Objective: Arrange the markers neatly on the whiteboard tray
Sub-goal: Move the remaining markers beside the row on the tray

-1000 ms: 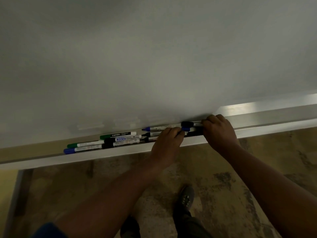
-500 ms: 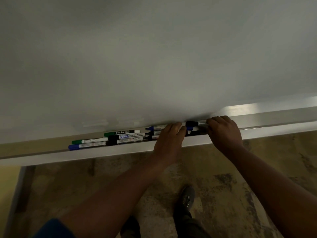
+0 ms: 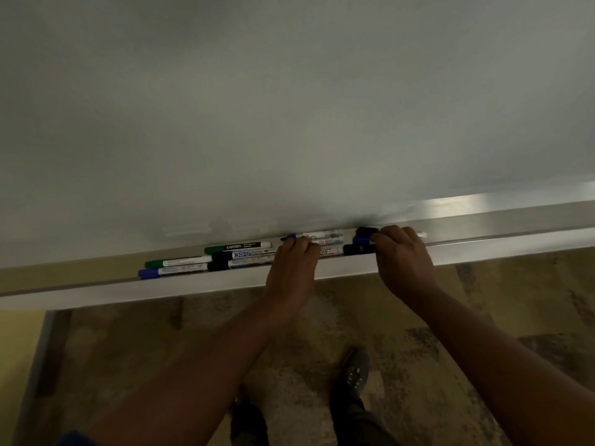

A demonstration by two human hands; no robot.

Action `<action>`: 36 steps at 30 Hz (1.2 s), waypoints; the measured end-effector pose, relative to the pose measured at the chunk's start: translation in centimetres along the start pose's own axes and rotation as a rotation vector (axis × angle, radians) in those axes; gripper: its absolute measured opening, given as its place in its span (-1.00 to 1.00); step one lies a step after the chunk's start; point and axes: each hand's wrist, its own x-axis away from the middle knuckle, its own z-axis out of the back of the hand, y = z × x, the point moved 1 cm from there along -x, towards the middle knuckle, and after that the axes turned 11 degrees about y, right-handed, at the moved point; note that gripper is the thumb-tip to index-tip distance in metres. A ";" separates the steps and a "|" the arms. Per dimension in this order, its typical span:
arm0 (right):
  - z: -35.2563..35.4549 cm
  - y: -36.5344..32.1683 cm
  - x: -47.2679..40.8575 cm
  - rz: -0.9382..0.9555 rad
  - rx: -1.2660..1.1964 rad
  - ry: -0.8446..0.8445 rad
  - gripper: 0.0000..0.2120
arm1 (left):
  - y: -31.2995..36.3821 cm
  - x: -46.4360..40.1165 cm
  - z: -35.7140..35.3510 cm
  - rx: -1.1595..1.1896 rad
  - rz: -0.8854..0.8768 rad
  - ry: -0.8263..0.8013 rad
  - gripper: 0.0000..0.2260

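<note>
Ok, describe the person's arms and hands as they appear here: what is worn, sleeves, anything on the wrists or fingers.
Both forearms are bare from the hands back toward the elbows. The left hand and the right hand wear no gloves, and no watch, band or ring shows on either. A bit of blue sleeve shows at the bottom left edge, on the left upper arm. No sleeve is in view on the right arm.

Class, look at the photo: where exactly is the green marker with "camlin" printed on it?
In the head view, the green camlin marker lies at the back of the grey whiteboard tray, left of the left hand, directly above the DOMS marker.
</note>
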 end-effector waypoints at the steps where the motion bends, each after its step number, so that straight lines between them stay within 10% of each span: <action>1: -0.1 -0.5 0.2 -0.001 -0.024 0.005 -0.81 | 0.0 -0.1 0.0 0.012 -0.004 -0.007 -0.63; 23: -0.2 -2.9 3.3 -0.123 -0.185 -0.067 -0.74 | 3.4 -0.2 1.1 0.297 -0.142 0.261 -0.61; 27: 0.2 -0.5 5.1 -0.312 -0.188 -0.076 -0.78 | 3.8 -0.8 0.5 0.392 0.107 0.191 -0.67; 36: 2.9 2.6 6.9 -0.472 -0.181 0.009 -0.94 | 6.1 -3.2 -1.8 0.198 -0.070 0.057 -0.73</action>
